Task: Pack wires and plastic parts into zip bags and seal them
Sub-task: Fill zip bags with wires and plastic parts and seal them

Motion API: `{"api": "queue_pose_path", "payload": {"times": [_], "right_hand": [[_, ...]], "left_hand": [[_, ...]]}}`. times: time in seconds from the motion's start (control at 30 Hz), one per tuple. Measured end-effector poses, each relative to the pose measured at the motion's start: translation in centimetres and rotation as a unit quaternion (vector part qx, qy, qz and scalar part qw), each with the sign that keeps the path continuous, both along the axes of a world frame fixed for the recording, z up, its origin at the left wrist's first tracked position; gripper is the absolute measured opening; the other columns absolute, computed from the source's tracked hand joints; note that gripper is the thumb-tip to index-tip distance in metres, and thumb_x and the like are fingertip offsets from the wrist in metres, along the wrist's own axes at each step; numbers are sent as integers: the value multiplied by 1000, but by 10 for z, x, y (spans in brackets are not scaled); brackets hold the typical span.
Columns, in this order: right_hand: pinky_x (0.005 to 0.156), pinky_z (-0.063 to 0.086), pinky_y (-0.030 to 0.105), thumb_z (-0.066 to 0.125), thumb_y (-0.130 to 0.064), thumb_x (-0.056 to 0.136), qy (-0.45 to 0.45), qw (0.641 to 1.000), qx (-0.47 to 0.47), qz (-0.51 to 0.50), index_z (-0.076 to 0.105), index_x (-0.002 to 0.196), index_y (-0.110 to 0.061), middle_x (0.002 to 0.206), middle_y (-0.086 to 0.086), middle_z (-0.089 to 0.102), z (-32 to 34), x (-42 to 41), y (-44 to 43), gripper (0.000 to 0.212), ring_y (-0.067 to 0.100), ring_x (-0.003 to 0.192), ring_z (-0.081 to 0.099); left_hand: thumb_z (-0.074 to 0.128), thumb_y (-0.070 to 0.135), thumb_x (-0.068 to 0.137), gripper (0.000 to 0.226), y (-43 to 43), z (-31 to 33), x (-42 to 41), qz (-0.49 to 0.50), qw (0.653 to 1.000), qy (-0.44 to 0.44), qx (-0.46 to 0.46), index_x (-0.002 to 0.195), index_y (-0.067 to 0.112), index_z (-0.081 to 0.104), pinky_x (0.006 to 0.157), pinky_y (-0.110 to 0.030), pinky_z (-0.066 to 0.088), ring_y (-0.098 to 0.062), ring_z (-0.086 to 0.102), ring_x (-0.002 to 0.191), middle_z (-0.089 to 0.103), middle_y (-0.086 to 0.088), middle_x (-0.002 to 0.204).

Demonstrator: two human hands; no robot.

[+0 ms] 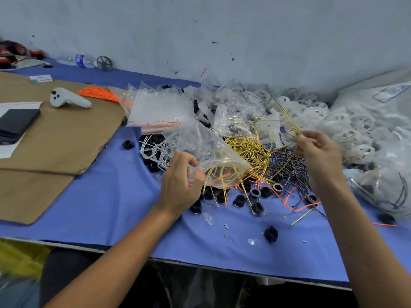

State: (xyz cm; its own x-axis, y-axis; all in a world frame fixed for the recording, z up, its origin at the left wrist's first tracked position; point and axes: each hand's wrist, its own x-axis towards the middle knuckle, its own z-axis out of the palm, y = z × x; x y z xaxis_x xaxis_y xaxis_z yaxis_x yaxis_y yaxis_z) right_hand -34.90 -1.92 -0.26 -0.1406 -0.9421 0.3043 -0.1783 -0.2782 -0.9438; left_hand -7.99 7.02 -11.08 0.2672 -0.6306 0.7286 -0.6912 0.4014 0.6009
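Table stock, left to right, on a blue cloth.

- Dark and red fabric heap: far left corner, by the wall.
- Black flat device: left edge, lying on white paper over a brown cardboard sheet.
- Small white card: far edge of the cardboard; print too blurred to read.
- White handheld controller: lying on the cardboard.
- Water bottle: on its side by the wall; blue label, lettering not legible. A dark spoked wheel stands just to its right.
- Orange wire bundle: at the cardboard's far right corner.
- Empty bag stack: clear, with red seal strips; far centre.
- White wires: tangled, just left of the left hand.
- Left hand: fingers curled round the near left edge of the zip bag, gripping it. The bag lies at centre and holds yellow-green and orange wires.
- Yellow-green wire heap: just right of the bag, with a black wire heap next to it.
- Black plastic rings: scattered on the near side of both heaps.
- Right hand: raised over the black wire heap, thumb and fingertips pinching loose yellow-green strands that point toward the wall.
- White plastic wheels: heaped far right.
- Large clear sack: far right corner; its printed label is unreadable.
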Motion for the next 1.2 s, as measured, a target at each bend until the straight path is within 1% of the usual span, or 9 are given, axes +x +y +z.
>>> {"api": "queue_pose_path", "payload": {"times": [0.1, 0.17, 0.3, 0.37, 0.47, 0.6, 0.67, 0.97, 1.2], "right_hand": [[73, 50, 26, 69, -30, 86, -46, 999, -23, -6, 72, 85, -23, 78, -8, 68, 10, -6, -2, 8, 8, 72, 59], [74, 48, 22, 70, -24, 85, -44, 996, -71, -30, 72, 87, -24, 78, -13, 69, 17, -9, -2, 2, 3, 73, 59], [78, 57, 38, 68, -14, 86, -108, 981, -150, -51, 61, 99, -24, 86, -3, 66, 45, -16, -7, 18, 16, 77, 64], [79, 59, 36, 66, -14, 88, -133, 979, -150, -35, 58, 113, -17, 92, 6, 62, 56, -20, -14, 26, 19, 79, 64], [80, 59, 38, 61, -11, 92, -64, 991, -117, -1, 64, 112, 1, 88, 11, 64, 61, -18, -20, 24, 23, 76, 62], [68, 55, 40, 52, -19, 100, 106, 992, -72, 8, 56, 116, -3, 100, 15, 69, 62, -8, -26, 23, 25, 76, 67], [60, 53, 38, 49, -21, 102, 143, 987, -69, 15, 52, 114, -5, 102, 18, 69, 68, -3, -28, 21, 28, 74, 69], [56, 56, 33, 40, -19, 105, -26, 991, -1, 134, 51, 108, -15, 77, 7, 64, 57, 8, -18, 12, 26, 63, 67], [49, 47, 33, 51, -20, 101, -10, 988, 10, 154, 57, 109, -13, 79, 4, 66, 36, 14, -9, 11, 13, 56, 62]], "left_hand": [[49, 33, 91, 13, 0, -1, 0, 6, 1000, -7, 1, 93, 20, 46, 63, -23, 33, -8, 42, 66, 40, 13, 89], [49, 33, 91, 13, -1, -1, 0, 7, 1000, -9, 1, 93, 21, 45, 63, -23, 33, -8, 42, 66, 41, 12, 89], [49, 33, 90, 11, 0, -1, -1, 3, 1000, -7, 3, 94, 23, 44, 64, -23, 33, -9, 43, 66, 43, 10, 88], [50, 32, 90, 11, 0, -1, -1, 5, 1000, -5, 4, 94, 25, 44, 65, -22, 34, -9, 43, 66, 44, 10, 88], [50, 31, 89, 10, 0, -2, 0, 4, 1000, -8, 2, 94, 26, 43, 65, -21, 34, -9, 43, 66, 45, 9, 87], [50, 32, 89, 13, -1, -1, 0, 7, 1000, -10, 2, 94, 33, 39, 64, -22, 34, -1, 43, 66, 45, 10, 86], [50, 32, 88, 13, -2, -1, 0, 7, 1000, -12, -1, 94, 34, 38, 63, -23, 34, 0, 44, 67, 44, 10, 86], [50, 31, 88, 12, 0, 1, 0, 9, 1000, -6, 7, 93, 33, 39, 62, -23, 34, -2, 45, 66, 41, 14, 82], [51, 34, 89, 10, 1, 0, -1, 15, 1000, -7, 14, 93, 29, 43, 62, -26, 36, 1, 45, 67, 42, 14, 81]]}}
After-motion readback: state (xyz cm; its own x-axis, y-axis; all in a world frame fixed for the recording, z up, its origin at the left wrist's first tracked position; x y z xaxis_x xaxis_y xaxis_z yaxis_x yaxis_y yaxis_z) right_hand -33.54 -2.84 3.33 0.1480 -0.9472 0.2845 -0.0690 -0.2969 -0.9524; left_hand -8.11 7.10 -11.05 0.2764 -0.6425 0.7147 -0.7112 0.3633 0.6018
